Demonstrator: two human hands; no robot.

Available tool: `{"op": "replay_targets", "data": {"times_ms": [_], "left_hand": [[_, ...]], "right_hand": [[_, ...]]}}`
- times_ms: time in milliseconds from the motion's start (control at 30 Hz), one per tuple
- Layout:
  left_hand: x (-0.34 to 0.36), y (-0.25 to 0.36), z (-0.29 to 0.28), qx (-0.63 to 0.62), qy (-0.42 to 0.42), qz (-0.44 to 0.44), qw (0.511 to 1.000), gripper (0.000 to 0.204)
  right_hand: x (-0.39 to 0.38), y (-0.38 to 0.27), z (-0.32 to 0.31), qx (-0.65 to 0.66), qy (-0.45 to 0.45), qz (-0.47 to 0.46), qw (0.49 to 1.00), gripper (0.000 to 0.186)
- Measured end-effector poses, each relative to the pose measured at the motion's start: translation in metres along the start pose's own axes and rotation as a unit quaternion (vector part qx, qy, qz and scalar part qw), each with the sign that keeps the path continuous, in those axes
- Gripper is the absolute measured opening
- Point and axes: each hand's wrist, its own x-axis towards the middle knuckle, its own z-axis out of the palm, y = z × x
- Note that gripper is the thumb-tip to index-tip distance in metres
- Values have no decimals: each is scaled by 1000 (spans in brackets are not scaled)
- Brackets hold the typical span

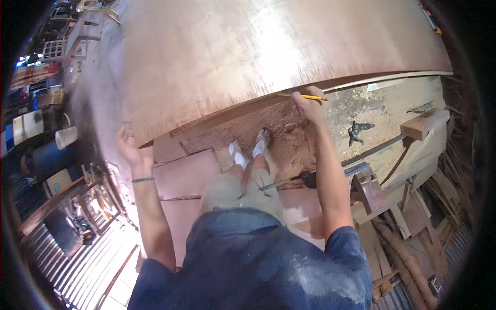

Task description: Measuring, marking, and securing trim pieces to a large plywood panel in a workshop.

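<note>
A large reddish-brown plywood sheet [258, 51] fills the upper middle of the view, its near edge curving from lower left to upper right. My left hand [129, 147] grips the sheet's lower left corner. My right hand [308, 103] rests on the near edge further right and holds a yellow pencil [310, 96], which lies along that edge. My feet in white sandals [249, 150] stand on the sawdust-covered ground below the sheet.
Smaller plywood offcuts [186, 173] lie on the ground by my legs. A dark metal clamp [357, 130] and a wooden block [423, 123] sit on a rough bench at right. Scrap timber [413, 243] is piled lower right. Buckets and clutter [36, 134] crowd the left.
</note>
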Motion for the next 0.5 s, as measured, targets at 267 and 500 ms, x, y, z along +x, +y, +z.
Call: {"op": "replay_targets", "data": {"times_ms": [267,500], "left_hand": [[-5,-3,-20,-44,-23,12,999,46],[-9,-11,-9,-13,35,20,999,38]], "right_hand": [[22,37,-29,-39,20,93,995,28],[17,11,-27,-12,1,62,998,31]]}}
